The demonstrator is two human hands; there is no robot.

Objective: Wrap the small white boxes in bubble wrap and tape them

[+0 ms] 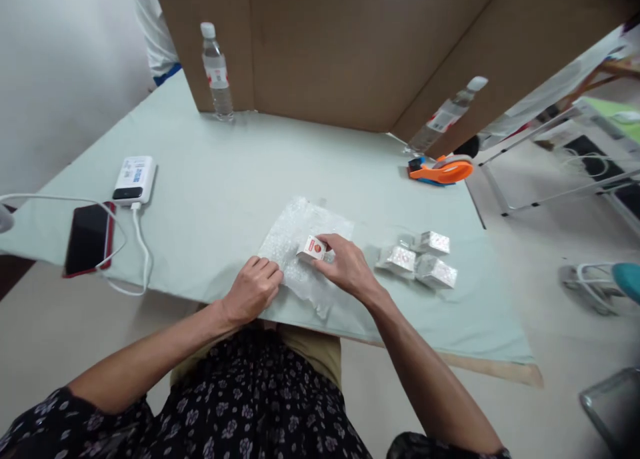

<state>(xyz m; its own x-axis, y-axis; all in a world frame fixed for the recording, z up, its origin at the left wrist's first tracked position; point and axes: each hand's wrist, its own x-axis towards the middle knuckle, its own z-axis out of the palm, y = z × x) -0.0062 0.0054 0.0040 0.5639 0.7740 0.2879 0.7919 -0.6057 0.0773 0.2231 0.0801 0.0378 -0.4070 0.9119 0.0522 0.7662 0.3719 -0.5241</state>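
A sheet of bubble wrap (287, 236) lies flat near the table's front edge. On its middle rests a small white box with a red print (313, 248). My right hand (345, 264) holds the box from its right side, between thumb and fingers. At the sheet's left edge is my left hand (253, 287), fingers curled and pressed on the bubble wrap. To the right of the sheet, several small boxes wrapped in bubble wrap (437, 272) sit in a group.
An orange tape dispenser (445, 171) lies at the right edge. Water bottles (217, 76) (445, 118) stand before a tall cardboard panel (325, 52). A white power bank (135, 178), a phone (89, 239) and white cables are at the left.
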